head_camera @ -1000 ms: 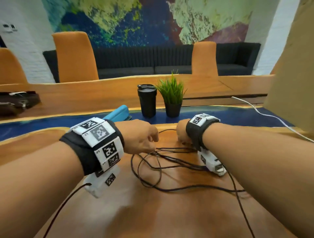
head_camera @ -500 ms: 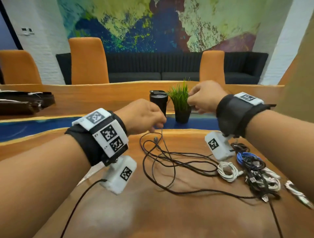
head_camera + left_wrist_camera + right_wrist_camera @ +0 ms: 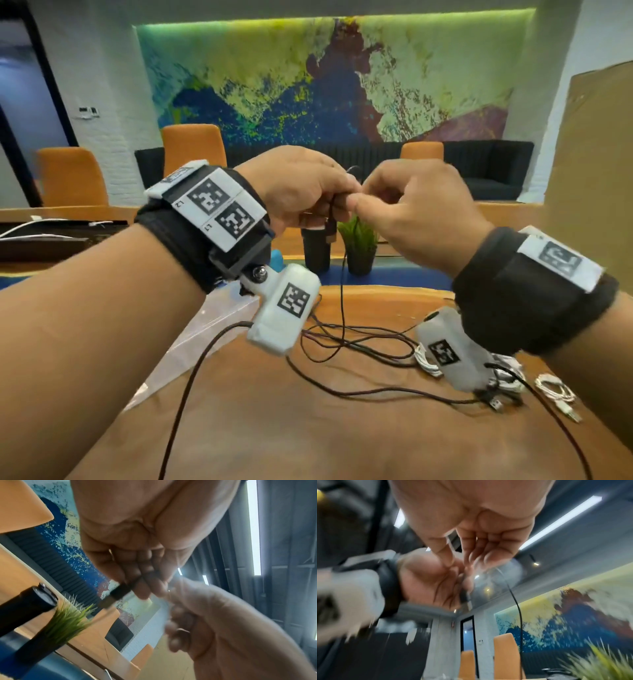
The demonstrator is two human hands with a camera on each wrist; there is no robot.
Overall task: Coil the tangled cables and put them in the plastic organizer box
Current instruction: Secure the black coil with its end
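Head view: both hands are raised above the wooden desk [image 3: 308, 428], fingertips meeting. The left hand [image 3: 301, 192] has its fingers curled, pinching the plug end of a thin black cable [image 3: 343, 308]. The right hand [image 3: 411, 212] pinches the same cable just beside them. Below the fingers the cable hangs down into a loose tangle. Coiling appears to be starting; next, loops should be wound. The organizer box cannot be identified.
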